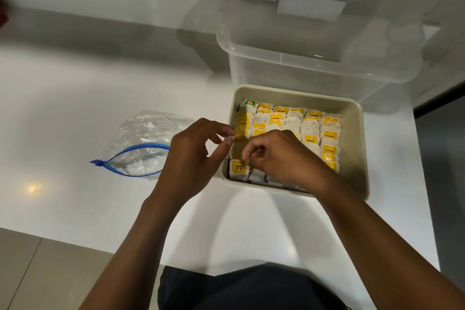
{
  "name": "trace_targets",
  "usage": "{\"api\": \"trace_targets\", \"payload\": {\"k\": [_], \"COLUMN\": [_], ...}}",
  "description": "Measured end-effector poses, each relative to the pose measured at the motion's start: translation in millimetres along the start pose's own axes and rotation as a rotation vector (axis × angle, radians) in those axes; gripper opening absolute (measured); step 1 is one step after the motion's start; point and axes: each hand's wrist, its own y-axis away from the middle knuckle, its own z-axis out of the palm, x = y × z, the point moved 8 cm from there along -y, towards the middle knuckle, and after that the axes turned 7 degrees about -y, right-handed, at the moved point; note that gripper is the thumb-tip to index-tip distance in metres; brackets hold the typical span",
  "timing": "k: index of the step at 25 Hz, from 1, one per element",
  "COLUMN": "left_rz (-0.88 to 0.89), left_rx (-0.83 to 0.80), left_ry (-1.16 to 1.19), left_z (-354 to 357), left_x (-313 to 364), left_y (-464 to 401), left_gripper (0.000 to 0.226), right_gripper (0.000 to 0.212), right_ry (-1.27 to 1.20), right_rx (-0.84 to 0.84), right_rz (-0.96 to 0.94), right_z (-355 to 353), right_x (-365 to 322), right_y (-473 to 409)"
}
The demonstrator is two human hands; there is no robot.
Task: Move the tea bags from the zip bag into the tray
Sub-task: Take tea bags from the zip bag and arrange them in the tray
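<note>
- Your left hand (193,156) has its thumb and forefinger nearly closed, pinching the top of a yellow tea bag (240,139) at the tray's left edge.
- Your right hand (274,156) curls its fingers down onto the same left column of tea bags; whether it grips one, you cannot tell.
- The beige tray (352,118) sits on the white counter (75,83), packed with rows of white and yellow tea bags.
- The zip bag (141,143) lies flat and open to the left, beside your left hand.

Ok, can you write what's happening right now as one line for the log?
left hand: pinching tea bag at tray edge | right hand: curled over tea bags in tray | zip bag: open, looks empty
</note>
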Motion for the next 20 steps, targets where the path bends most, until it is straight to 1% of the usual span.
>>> {"api": "trace_targets", "payload": {"k": [3, 4, 6, 13, 16, 20], "left_rz": [-0.020, -0.026, -0.029, -0.019, -0.007, -0.008], "left_rx": [-0.003, -0.006, -0.009, -0.018, -0.020, -0.016], "left_ry": [0.009, 0.011, 0.008, -0.011, -0.016, -0.031], "left_z": [0.3, 0.7, 0.6, 1.6, 2.5, 3.0], "left_x": [-1.6, -1.5, -0.6, -1.3, 0.9, -0.2], "left_y": [1.4, 1.9, 2.9, 5.9, 5.9, 5.9], "left_gripper": [0.013, 0.012, 0.011, 0.010, 0.011, 0.012], "right_gripper": [0.016, 0.019, 0.022, 0.022, 0.037, 0.040], "right_ry": [0.063, 0.098, 0.126, 0.078, 0.084, 0.075], "right_rx": [-0.196, -0.231, -0.247, -0.282, -0.269, -0.259], "right_rz": [-0.049, -0.050, -0.033, 0.032, 0.047, 0.056], "right_z": [20.4, 25.8, 31.9, 33.4, 31.8, 32.8], "right_x": [-4.3, -3.3, 0.8, 7.9, 7.6, 6.1], "right_y": [6.0, 6.0, 3.0, -4.2, -2.3, 0.4]}}
